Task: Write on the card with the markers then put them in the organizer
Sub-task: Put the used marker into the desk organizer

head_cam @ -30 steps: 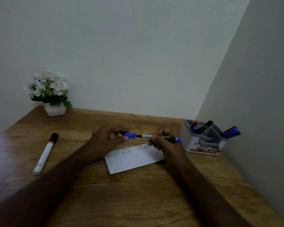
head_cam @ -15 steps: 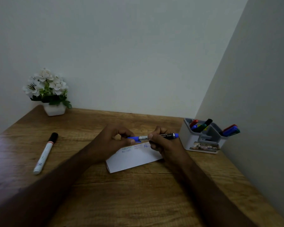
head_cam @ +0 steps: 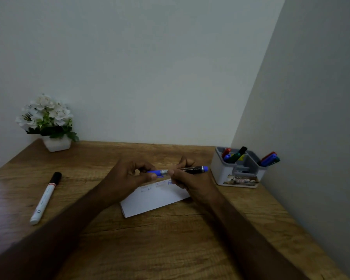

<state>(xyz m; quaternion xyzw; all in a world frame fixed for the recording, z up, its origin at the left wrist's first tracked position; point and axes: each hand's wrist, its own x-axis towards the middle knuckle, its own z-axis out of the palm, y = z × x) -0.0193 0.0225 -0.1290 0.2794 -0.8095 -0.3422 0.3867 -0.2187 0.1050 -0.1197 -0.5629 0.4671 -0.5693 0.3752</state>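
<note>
Centrally, both hands meet just above the card point(head_cam: 154, 201), a white rectangle lying flat on the wooden table point(head_cam: 170, 249) with faint writing along its far edge. Left hand point(head_cam: 127, 176): fingers curled, thumb and fingertips pinching the blue cap point(head_cam: 156, 172) at the near-left end of the blue marker point(head_cam: 190, 170). Right hand point(head_cam: 192, 183): fingers curled round the marker's dark barrel, holding it level, its blue rear end projecting to the right of the knuckles. Cap and barrel lie in one line and touch; whether the cap is fully seated cannot be told. To the right of the right hand, near the side wall, stands the grey organizer point(head_cam: 237, 174); its compartments hold several markers, red, blue and green caps showing, all leaning. Well to the left of the left hand a white marker with a black cap point(head_cam: 46, 198) lies on the table, cap pointing away. Farther left and behind, at the back wall, a small white pot of white flowers point(head_cam: 49, 122).
</note>
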